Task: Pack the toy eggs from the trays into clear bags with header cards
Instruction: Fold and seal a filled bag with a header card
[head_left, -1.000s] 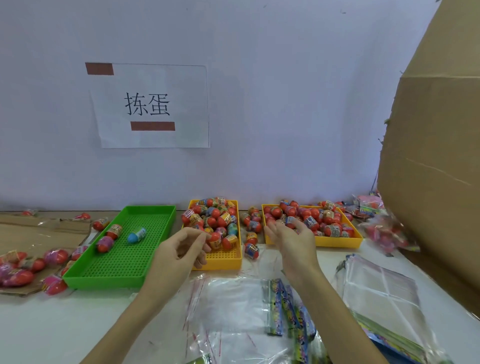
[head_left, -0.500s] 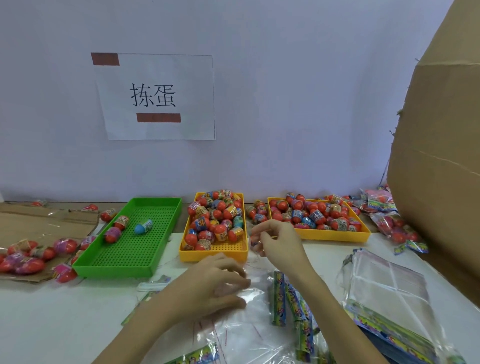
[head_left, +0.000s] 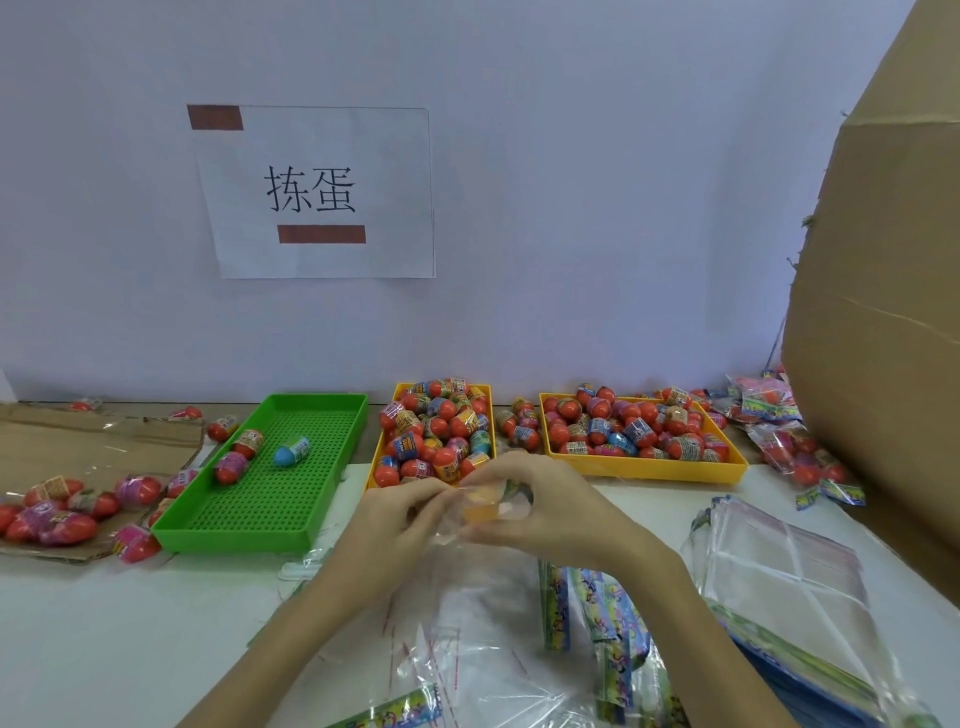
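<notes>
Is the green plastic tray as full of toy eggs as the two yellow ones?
No, the green plastic tray holds only three toy eggs, while both yellow trays are heaped.

The left hand (head_left: 400, 525) has risen to meet the right hand (head_left: 540, 514), both now pinching a clear bag (head_left: 485, 512)

Free room and obstacles about the two hands. Just beyond the left hand (head_left: 400, 525) and right hand (head_left: 550, 512): two heaped yellow trays (head_left: 644, 470), loose eggs between them. Left of the left hand: green tray (head_left: 234, 538), nearly bare inside; bare tabletop (head_left: 104, 649) below it. Under both forearms: loose clear bags (head_left: 493, 670) and header cards (head_left: 613, 623). Right of the right hand: stacked bags (head_left: 789, 587), then a cardboard wall (head_left: 883, 312).
</notes>
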